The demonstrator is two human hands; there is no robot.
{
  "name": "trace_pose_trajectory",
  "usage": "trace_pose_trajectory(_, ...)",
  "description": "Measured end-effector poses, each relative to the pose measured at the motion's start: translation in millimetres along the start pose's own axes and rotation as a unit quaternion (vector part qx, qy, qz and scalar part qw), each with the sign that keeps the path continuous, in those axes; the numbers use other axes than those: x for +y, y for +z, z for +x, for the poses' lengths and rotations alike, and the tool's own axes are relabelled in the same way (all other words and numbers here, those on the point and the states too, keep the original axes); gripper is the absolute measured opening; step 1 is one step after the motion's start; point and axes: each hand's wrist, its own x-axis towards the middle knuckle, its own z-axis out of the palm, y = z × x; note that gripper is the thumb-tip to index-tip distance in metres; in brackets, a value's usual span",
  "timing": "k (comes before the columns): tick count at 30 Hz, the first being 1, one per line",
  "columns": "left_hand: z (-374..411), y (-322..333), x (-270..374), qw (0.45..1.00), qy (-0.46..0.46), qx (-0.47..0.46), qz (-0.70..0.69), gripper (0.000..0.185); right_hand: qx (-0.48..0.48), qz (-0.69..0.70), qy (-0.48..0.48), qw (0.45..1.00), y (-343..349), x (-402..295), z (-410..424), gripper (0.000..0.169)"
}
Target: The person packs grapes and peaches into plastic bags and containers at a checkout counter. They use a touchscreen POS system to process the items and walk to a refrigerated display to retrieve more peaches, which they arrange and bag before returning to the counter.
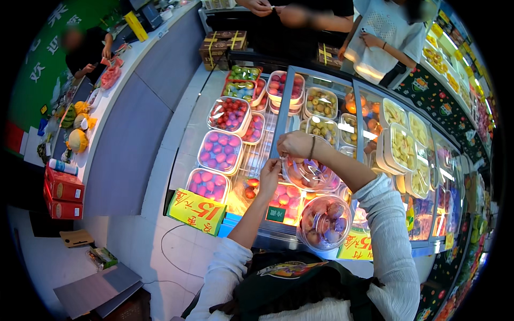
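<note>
A clear round plastic tub of reddish fruit (308,176) sits on the glass top of a refrigerated display case, before me. My left hand (270,175) pinches its left rim with thumb and fingers. Just above, my right hand (297,144) grips the same rim, its fingertips close to those of the left; the exact hold is partly hidden by the fingers. Nearer to me, a second clear tub of round fruit (325,222) stands by the front edge of the case, its lid in place. Neither hand touches that one.
White boxes of pink plums (220,151) and a box of red cherries (229,114) fill the case's left. Boxes of pale yellow cut fruit (402,146) stand right. Yellow price signs (196,210) line the front. People stand behind the case; another person works at the left counter (138,42).
</note>
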Motion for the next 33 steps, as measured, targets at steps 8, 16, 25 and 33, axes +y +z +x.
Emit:
trace_pose_trajectory(8,1,2,2,0.986,-0.019,-0.063,-0.151,0.010,0.008,-0.046,-0.104,0.993,-5,-11,-7,0.010)
trace_pose_trajectory(16,8,-11,26,0.993,-0.038,-0.102,-0.033,0.022,0.058,-0.107,-0.154,0.981,6,-19,-11,0.014)
trace_pose_trajectory(25,-5,5,36,0.996,-0.075,-0.033,0.032,0.031,0.082,-0.112,-0.181,0.974,4,-25,-18,0.015)
trace_pose_trajectory(33,-10,15,20,0.997,-0.026,0.016,0.071,0.028,0.112,-0.137,-0.209,0.962,12,-25,-24,0.011)
